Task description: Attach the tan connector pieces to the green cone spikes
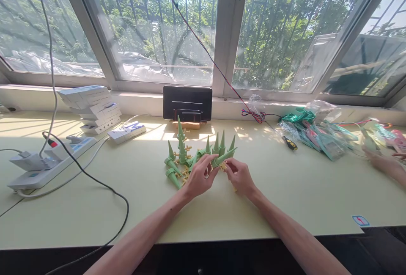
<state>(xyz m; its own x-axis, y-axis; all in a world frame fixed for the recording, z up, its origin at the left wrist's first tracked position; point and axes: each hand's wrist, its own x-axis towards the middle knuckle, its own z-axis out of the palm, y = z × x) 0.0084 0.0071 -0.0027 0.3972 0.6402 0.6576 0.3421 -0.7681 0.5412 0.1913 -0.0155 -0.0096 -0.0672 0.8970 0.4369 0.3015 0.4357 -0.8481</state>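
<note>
Left hand: the left hand (200, 176) has its fingers closed around a green cone (224, 158), tip to the right, above the middle of the worktop (304, 203).
Right hand: the right hand (240, 176) pinches a small yellow piece (223, 166) by the cone's wide end (I can't tell if it is inside).
Other cones: more green cones (173, 177) stand or lie around the left hand, with yellow bits (185, 172) between them.
Back edge: a black tablet (187, 93) leans there; white boxes (95, 105) are piled near the back left corner.
Right edge: another person's hand (379, 158), blurry, is near plastic bags (326, 137).
Left edge: a white power strip (60, 164).
</note>
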